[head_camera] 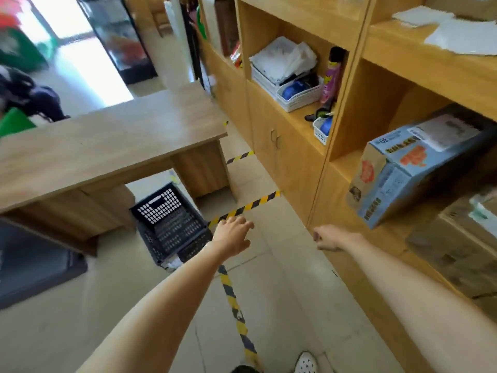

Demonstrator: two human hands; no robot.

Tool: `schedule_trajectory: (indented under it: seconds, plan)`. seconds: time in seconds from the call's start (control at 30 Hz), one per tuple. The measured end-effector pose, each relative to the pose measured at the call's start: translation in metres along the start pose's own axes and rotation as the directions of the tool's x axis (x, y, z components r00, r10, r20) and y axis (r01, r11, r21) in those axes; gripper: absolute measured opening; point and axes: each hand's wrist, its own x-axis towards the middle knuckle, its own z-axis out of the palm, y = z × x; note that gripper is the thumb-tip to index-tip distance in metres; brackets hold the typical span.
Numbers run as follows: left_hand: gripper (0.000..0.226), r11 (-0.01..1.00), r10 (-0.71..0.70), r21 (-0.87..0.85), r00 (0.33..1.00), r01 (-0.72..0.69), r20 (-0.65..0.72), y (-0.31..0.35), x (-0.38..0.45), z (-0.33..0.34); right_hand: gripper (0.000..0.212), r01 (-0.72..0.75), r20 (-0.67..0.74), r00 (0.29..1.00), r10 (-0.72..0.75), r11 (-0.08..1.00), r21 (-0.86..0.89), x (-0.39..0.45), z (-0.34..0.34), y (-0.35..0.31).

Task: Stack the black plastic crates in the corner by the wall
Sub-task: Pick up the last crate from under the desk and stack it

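Left hand (pixel 233 235) open, fingers spread, empty, hovering just right of black crate (pixel 172 224); right hand (pixel 328 240) loosely curled, empty, near wooden shelving (pixel 295 162); crate sits on tiled floor (pixel 282 292), partly under wooden desk (pixel 107 146), beside striped tape (pixel 250 205).

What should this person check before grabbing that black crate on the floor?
1. Left hand free: ok, open, fingers spread, holding nothing.
2. Right hand free: ok, loosely curled, nothing seen in it.
3. Black perforated plastic crate within reach: ok, left hand is beside its rim, not touching.
4. Crate empty: cannot tell, view is blurred.
5. Clearance overhead: not ok, the crate sits partly under the light wooden desk.
6. Floor path: ok, only yellow-and-black striped tape lies there.
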Motion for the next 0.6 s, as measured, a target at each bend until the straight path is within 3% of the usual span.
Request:
schedule_trajectory:
  seconds: [0.2,0.3,0.5,0.6]
  plan:
    - [0.050,0.955,-0.289,-0.023,0.946,0.295,0.146,-0.115,-0.039,0.026,0.028,0.260,0.125,0.960,-0.251,0.963,-0.065,0.078,-0.019,-0.123]
    - [0.046,0.932,-0.358,0.027,0.912,0.360,0.202,-0.177,-0.042,0.036,0.029,0.365,0.167,0.922,-0.349,0.928,-0.077,0.111,-0.037,-0.171]
    - [0.047,0.896,-0.417,-0.104,0.899,0.431,0.132,-0.277,0.015,0.002,0.027,0.284,0.199,0.951,-0.238,0.925,-0.253,0.193,-0.127,-0.219]
    - [0.048,0.886,-0.435,-0.129,0.895,0.445,0.101,-0.324,0.044,-0.012,0.019,0.297,0.124,0.953,-0.276,0.931,-0.214,0.230,-0.176,-0.256]
